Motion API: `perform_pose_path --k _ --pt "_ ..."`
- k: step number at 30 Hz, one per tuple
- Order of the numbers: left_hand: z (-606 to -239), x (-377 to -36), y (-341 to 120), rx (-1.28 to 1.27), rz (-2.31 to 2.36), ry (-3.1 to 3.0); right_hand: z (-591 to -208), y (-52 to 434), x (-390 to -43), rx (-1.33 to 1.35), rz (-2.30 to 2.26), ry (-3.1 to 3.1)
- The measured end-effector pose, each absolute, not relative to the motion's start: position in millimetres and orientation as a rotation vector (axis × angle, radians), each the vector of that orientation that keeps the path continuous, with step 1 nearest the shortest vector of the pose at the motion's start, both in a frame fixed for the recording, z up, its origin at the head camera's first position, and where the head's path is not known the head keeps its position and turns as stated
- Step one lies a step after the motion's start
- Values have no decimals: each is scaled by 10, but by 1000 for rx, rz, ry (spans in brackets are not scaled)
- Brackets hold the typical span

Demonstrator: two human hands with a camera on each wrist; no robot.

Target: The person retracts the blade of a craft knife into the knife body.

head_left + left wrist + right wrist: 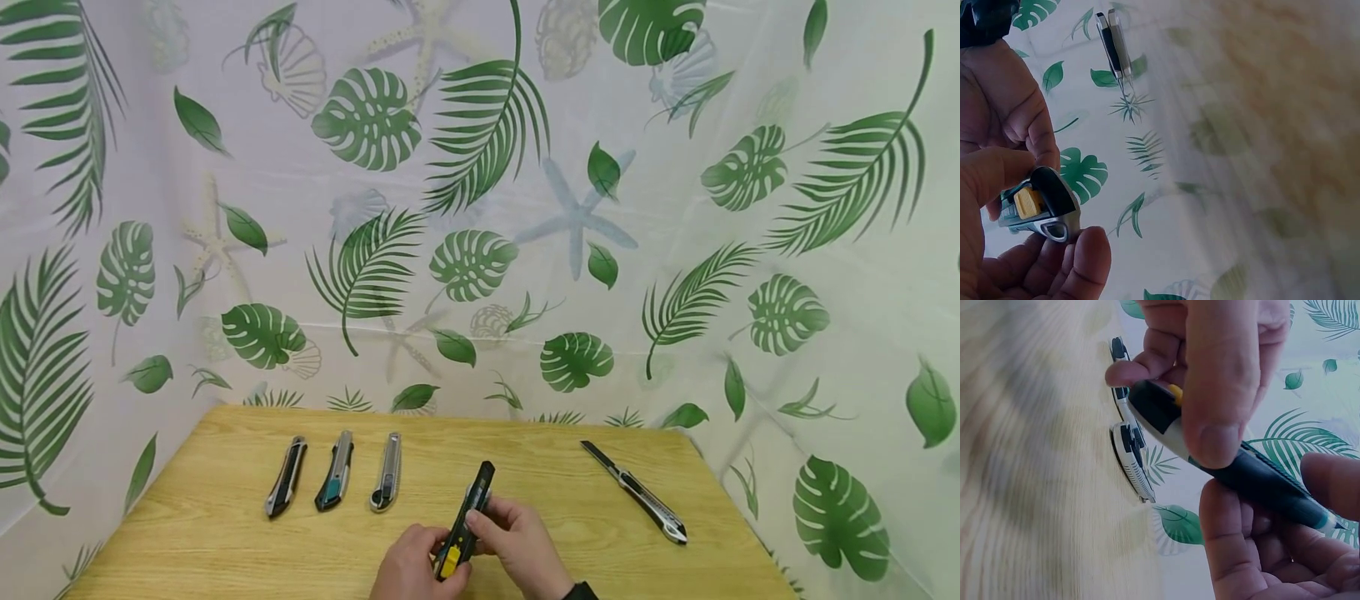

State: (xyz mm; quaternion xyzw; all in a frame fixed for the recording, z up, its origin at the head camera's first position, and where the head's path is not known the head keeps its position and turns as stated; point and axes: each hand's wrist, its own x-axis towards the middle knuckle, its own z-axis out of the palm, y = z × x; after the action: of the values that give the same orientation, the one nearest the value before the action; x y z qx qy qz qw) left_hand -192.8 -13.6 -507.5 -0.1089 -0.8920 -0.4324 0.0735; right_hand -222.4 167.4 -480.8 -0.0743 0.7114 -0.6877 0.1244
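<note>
Held item: black utility knife with a yellow slider (463,525), lifted just above the near edge of the tabletop (525,467), between both hands, its tip pointing away from the person.
Left hand (416,567): fingers curled round the butt end of the knife, beside the yellow slider; the left wrist view shows the thumb and fingertips (1088,250) wrapped about the grey end cap.
Right hand (517,542): fingers curled over the middle of the knife body, thumb pressed on its upper side; the right wrist view shows the thumb (1222,394) lying across the black casing.
Row at left of tabletop: three closed knives lying side by side, apart from each other: a black one (287,477), a teal and silver one (335,471), a silver one (386,471).
Item at right of tabletop: long knife with its blade extended (636,492), lying diagonally, well apart from the hands.
Tabletop: light wood grain.
Surround: white sheet printed with green leaves, shells and starfish (480,208), hung behind and along both sides.
</note>
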Motion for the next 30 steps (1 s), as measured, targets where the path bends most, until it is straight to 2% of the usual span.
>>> perform_pose_path --k 5,14,22,30 --pt "-5069 -2129 -136 -269 -1210 -2694 -4806 1699 -2234 -190 -2005 2084" --pt "-5152 -2713 -155 -147 -1078 -2829 -4861 1751 -2261 -162 -1925 2170" --pt "-5246 -2953 -73 -177 -876 -2876 -4938 1794 -2276 -195 -1838 2256" --pt "-5268 -3085 -17 -105 -794 -2952 -5023 1812 -2309 -293 -1267 2886"
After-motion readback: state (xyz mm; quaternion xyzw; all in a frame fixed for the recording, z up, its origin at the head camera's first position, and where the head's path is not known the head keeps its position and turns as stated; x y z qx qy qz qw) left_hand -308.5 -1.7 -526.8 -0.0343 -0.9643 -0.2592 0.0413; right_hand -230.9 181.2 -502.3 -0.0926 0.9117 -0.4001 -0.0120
